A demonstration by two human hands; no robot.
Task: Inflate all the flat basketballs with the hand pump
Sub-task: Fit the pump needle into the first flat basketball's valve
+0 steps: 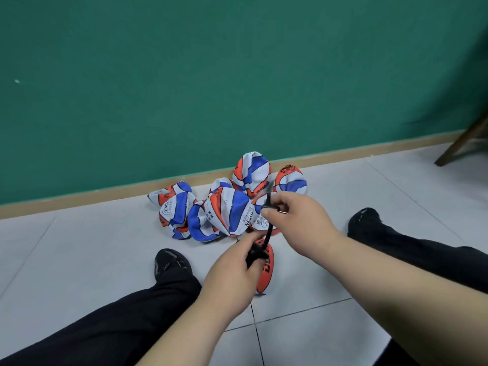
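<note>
Seen from the head camera, the left hand (232, 270) grips the black hand pump (254, 254) and the right hand (298, 220) pinches its hose (269, 231) near the tip. I'd steady that end (it looks thin) before seeking a valve. The flat basketballs (227, 212) lie heaped on the tiled floor (79, 260) by the green wall (184, 75)

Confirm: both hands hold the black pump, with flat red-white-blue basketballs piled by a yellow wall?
No: the head view shows a green wall by the flat red-white-blue basketballs; the left hand and right hand do hold the black pump.
</note>
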